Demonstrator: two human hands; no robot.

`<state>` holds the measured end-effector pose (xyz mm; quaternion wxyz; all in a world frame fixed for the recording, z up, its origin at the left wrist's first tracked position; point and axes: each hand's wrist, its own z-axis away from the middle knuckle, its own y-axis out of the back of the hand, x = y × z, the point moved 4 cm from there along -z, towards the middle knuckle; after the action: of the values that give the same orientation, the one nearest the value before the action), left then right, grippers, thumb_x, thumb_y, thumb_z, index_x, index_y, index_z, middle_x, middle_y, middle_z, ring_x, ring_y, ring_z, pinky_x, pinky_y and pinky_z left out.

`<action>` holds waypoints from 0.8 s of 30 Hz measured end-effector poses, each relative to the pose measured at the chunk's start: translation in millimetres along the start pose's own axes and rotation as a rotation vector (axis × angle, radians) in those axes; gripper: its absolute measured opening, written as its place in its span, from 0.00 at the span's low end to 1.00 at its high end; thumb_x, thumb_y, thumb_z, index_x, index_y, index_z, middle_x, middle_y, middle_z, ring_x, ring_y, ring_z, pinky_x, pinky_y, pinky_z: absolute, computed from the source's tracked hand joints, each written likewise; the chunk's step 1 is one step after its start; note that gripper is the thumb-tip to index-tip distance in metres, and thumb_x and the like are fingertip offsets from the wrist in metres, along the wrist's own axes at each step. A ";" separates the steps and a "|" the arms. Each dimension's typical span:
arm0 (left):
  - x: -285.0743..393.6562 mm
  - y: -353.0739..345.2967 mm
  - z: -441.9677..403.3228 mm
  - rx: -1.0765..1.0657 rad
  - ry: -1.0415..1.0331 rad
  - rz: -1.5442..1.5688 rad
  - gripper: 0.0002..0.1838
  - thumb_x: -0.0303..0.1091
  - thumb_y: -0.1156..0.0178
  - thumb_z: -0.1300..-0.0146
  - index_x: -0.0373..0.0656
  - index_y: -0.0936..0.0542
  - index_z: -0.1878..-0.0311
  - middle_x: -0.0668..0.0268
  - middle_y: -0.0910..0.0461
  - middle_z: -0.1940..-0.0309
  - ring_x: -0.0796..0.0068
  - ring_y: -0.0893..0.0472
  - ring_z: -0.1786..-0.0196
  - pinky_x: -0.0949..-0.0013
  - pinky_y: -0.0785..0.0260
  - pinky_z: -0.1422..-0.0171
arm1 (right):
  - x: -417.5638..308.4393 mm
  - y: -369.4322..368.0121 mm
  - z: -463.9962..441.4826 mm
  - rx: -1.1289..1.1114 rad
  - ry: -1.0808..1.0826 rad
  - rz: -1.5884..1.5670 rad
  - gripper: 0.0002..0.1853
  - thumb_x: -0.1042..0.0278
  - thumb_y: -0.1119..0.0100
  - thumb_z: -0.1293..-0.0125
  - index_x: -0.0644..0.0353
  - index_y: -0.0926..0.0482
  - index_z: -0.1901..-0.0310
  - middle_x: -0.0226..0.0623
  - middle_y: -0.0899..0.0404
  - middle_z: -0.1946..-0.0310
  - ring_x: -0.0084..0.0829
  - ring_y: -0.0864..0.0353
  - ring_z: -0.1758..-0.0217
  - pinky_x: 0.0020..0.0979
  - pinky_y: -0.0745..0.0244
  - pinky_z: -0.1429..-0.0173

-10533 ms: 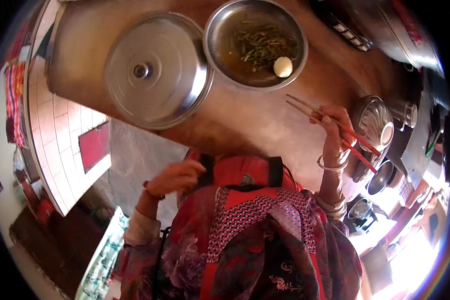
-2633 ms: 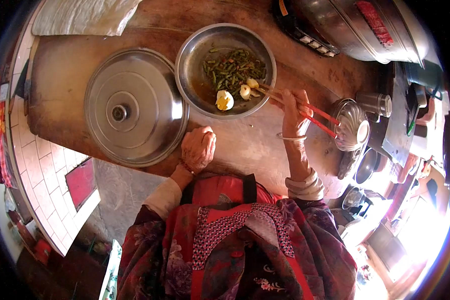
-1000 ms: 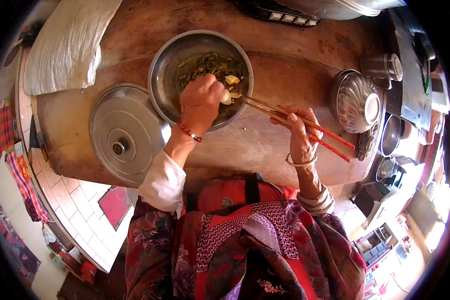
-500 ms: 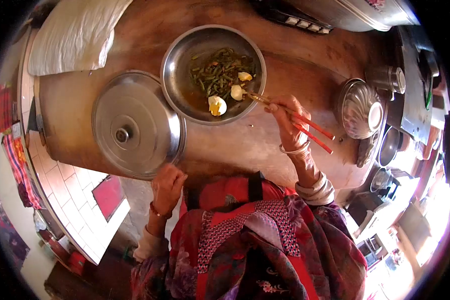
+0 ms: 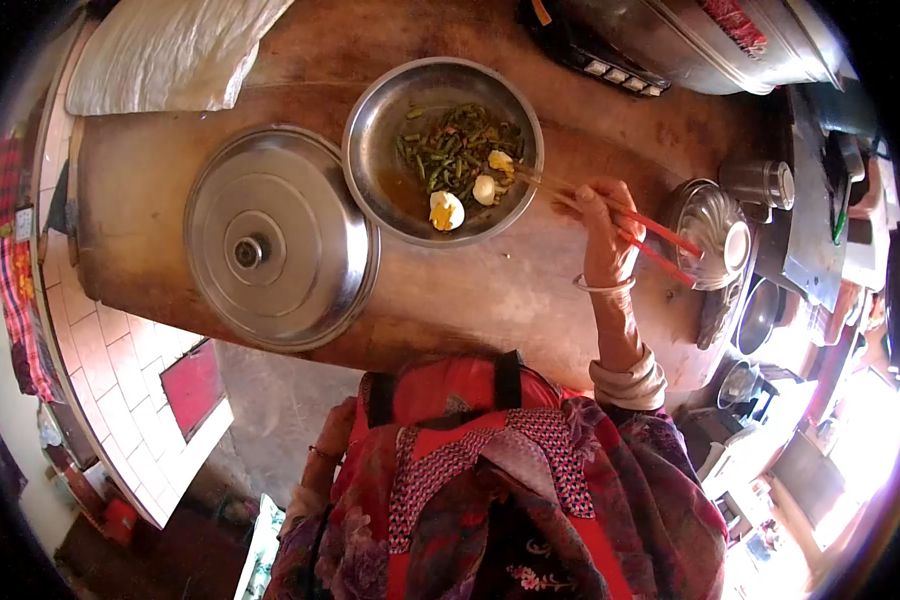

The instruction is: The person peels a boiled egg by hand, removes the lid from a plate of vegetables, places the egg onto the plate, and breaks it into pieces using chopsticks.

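A pair of red-ended chopsticks (image 5: 658, 232) is gripped in my right hand (image 5: 608, 235), whose fingers are closed around them. Their tips reach over the rim of a metal bowl (image 5: 370, 185), by a piece of egg with yellow yolk (image 5: 500, 161). In the bowl lie chopped green vegetables (image 5: 450, 145), a small white egg piece (image 5: 484, 190) and a larger egg piece (image 5: 446, 211) showing yolk. My left hand (image 5: 338, 425) is low beside my body, partly covered by clothing; its fingers are hidden. A round metal lid (image 5: 290, 215) with a knob rests left of the bowl.
On the wooden table (image 5: 450, 300), a ridged glass bowl (image 5: 705, 240) sits upside down at the right, near a metal mug (image 5: 755, 183). A pale cloth (image 5: 160, 60) lies at the back left. A large metal pot (image 5: 700, 40) stands at the back right.
My right hand and the chopsticks have shifted from the small white egg piece to the yolky one near the rim. My left hand has dropped from the table edge toward my body.
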<state>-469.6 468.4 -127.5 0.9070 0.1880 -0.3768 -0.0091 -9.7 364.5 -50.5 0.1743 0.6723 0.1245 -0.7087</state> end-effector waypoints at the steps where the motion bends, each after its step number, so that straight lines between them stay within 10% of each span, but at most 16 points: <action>1: 8.7 1.1 3.1 -0.047 0.125 0.109 0.08 0.27 0.45 0.41 0.36 0.21 0.60 0.53 0.20 0.62 0.55 0.21 0.57 0.63 0.29 0.53 | -2.6 0.1 -2.7 0.025 0.010 -0.069 0.11 0.67 0.41 0.38 0.67 0.24 0.62 0.40 0.21 0.70 0.27 0.20 0.68 0.28 0.24 0.62; 6: -4.6 15.7 5.3 -0.059 0.011 0.138 0.09 0.31 0.44 0.37 0.35 0.21 0.60 0.62 0.20 0.66 0.70 0.21 0.60 0.67 0.28 0.56 | 9.6 -16.8 -10.5 -0.017 0.027 -0.106 0.11 0.66 0.43 0.36 0.68 0.25 0.63 0.42 0.21 0.69 0.30 0.19 0.67 0.30 0.19 0.63; 8: 4.5 22.9 2.1 0.015 0.260 0.476 0.09 0.31 0.44 0.37 0.35 0.21 0.59 0.66 0.20 0.66 0.74 0.22 0.62 0.69 0.27 0.56 | 17.7 -17.9 -11.5 -0.023 0.017 -0.092 0.11 0.66 0.43 0.36 0.69 0.25 0.63 0.42 0.21 0.70 0.30 0.18 0.67 0.30 0.20 0.63; 24: 67.2 31.7 -40.5 0.354 0.000 0.235 0.05 0.27 0.47 0.37 0.35 0.24 0.64 0.60 0.22 0.68 0.72 0.23 0.67 0.70 0.30 0.62 | -22.7 -28.0 2.6 -0.204 0.293 0.444 0.05 0.71 0.40 0.40 0.63 0.22 0.65 0.41 0.20 0.71 0.30 0.20 0.71 0.29 0.25 0.66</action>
<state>-397.6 500.8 -96.9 0.8546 0.2993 -0.3917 0.1632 -22.8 390.6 -29.3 0.3723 0.7572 0.0686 -0.5323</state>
